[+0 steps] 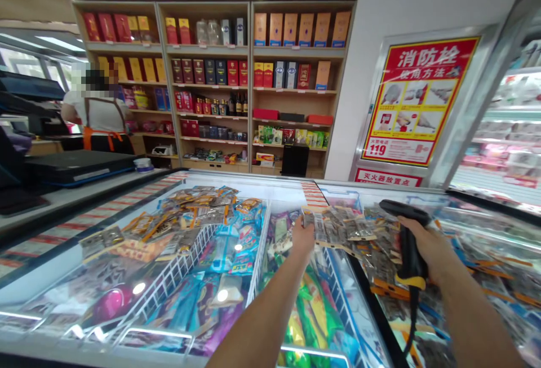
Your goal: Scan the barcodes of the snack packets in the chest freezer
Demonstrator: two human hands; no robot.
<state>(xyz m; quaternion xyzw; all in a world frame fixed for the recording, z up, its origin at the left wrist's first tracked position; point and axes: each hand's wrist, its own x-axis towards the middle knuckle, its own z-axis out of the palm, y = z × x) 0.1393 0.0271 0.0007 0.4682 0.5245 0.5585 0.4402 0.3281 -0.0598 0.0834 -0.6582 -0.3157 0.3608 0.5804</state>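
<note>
My right hand [418, 238] grips a black barcode scanner [409, 249] with a yellow base end and a cable hanging down. My left hand [303, 237] reaches forward over the freezer, its fingers pinched on a small snack packet [308, 217]. Just right of that hand, a heap of brown and clear snack packets [346, 227] lies on the glass top. Many more loose packets [482, 278] spread beneath and beyond the scanner. At the left, another pile of orange and brown packets [190, 210] rests on the glass.
A chest freezer with a white wire basket [186, 266] holds blue and green ice cream packs [310, 311]. A checkout counter [80, 168] stands at left, with a person in an apron [103, 111] behind it. Shelves of boxed bottles [209, 72] line the back wall.
</note>
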